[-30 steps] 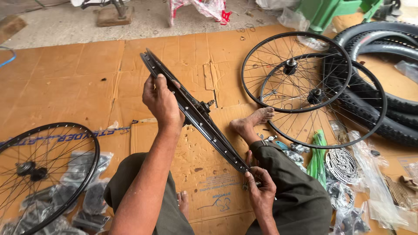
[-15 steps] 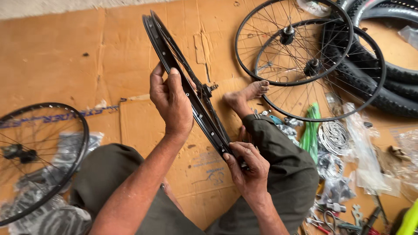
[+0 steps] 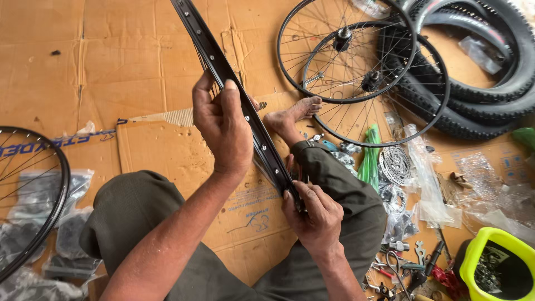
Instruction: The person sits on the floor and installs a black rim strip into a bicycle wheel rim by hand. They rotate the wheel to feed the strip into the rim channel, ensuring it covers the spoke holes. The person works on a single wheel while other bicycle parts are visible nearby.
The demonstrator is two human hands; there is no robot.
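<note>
A black bicycle wheel rim [image 3: 209,47] with spokes stands on edge, running from the top middle down toward my lap. My left hand [image 3: 223,125] wraps around the rim about halfway along, thumb over its inner face. Lower down, my right hand [image 3: 312,214] pinches the rim's near end, fingertips at a spoke hole. I sit cross-legged in dark green trousers on flattened cardboard [image 3: 111,67], one bare foot [image 3: 290,114] just beyond the rim.
Two spoked wheels [image 3: 362,72] lie at top right over black tyres [image 3: 490,67]. Another wheel [image 3: 30,184] lies at far left on plastic bags. Right of my knee: green ties [image 3: 370,156], sprockets [image 3: 394,164], plastic bags, hand tools [image 3: 407,267], a yellow-green container [image 3: 496,267].
The view has tilted down and closer. The rim has swung more upright toward me; my right hand has shifted its grip at the rim's lower end while my left keeps hold.
</note>
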